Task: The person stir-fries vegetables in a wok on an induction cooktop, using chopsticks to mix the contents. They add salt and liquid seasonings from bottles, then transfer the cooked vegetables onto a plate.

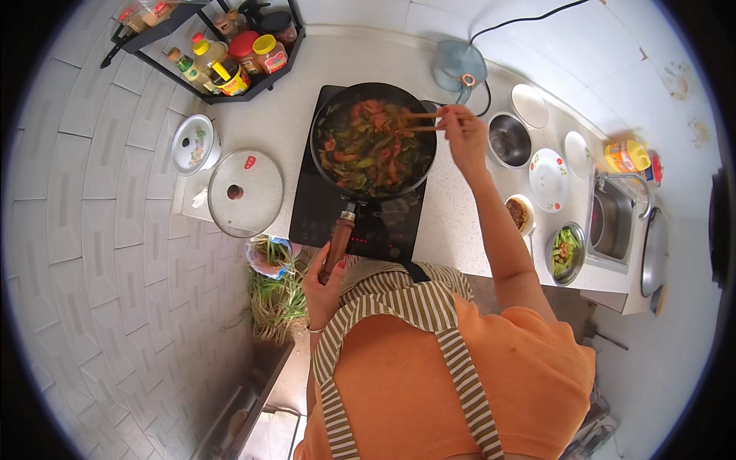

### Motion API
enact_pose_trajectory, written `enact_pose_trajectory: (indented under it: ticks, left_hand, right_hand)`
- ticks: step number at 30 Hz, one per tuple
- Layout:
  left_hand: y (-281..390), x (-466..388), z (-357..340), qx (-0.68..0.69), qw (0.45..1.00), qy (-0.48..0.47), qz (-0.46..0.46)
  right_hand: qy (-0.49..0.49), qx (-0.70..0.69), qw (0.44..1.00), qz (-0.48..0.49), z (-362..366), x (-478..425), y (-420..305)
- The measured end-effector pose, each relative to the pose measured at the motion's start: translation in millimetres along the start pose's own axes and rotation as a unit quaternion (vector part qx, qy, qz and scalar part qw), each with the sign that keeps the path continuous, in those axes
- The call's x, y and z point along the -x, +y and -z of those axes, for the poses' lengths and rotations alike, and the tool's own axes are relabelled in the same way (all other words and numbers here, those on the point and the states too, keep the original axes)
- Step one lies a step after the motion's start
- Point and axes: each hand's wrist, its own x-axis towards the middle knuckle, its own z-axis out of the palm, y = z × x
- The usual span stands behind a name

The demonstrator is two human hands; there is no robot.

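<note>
A dark frying pan (317, 155) rests on a black induction cooktop (313, 215). Inside it lie green vegetables and reddish pieces (368, 144), slightly blurred. My left hand (325, 290) is closed around the pan's brown handle (342, 236), near its lower end. My right hand (464, 138) holds a pair of wooden chopsticks (424, 115) over the pan's right rim, their tips among the food. A glass lid (247, 192) with a dark knob lies left of the cooktop. To the right are a bowl of brown sauce (517, 214) and a metal bowl of green vegetables (566, 253).
A black rack (256, 86) of bottles and jars stands at the back left, above a white enamel pot (195, 144). At the right are an empty steel bowl (509, 140), a floral plate (549, 180) and a sink (615, 224). A bluish transparent appliance (457, 63) stands behind.
</note>
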Motion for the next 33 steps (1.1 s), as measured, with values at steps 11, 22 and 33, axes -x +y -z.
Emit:
enact_pose_trajectory:
  ticks: [11,22,33]
  left_hand:
    - [-10,-3,4,-0.026,1.000,0.002,-0.016]
    - [-8,-6,5,0.011,0.999,-0.029,-0.028]
    - [-9,-5,10,-0.010,0.999,-0.022,-0.048]
  right_hand:
    - [-0.163,-0.196,0.967,0.016,-86,56,-40]
    - [0.046,0.031,0.998,-0.008,-11,31,29]
    - [-0.045,0.020,0.999,0.004,-20,31,2]
